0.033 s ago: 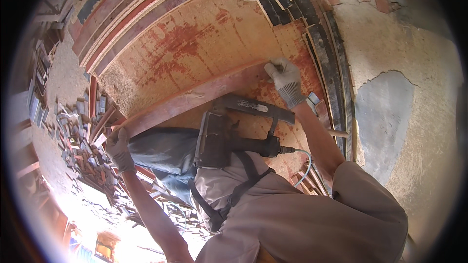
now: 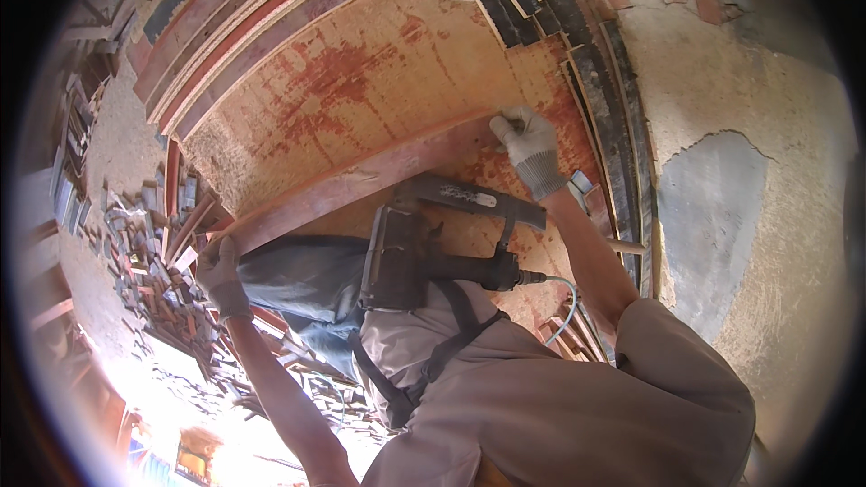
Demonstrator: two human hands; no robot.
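Note:
A long reddish wooden board [image 2: 361, 179] lies slantwise across the stained wooden work surface [image 2: 424, 45], between my two hands. My left hand [image 2: 219, 275], in a pale knit glove, is closed around the board's left end, by the near left edge of the surface. At the other, farther end, my right hand [image 2: 528, 146] pinches the board with thumb and fingers, in a similar glove. Just on my side of the board rests a black nail gun [image 2: 397, 257], against my clothing; neither hand touches it. A thin pale air hose [image 2: 574, 293] runs from its rear.
Long reddish boards [image 2: 298, 9] are stacked along the far side of the surface. Dark strips [image 2: 595, 99] line its right edge, beside a worn plaster wall [image 2: 722, 99]. A heap of wood offcuts [image 2: 171, 307] covers the floor at left.

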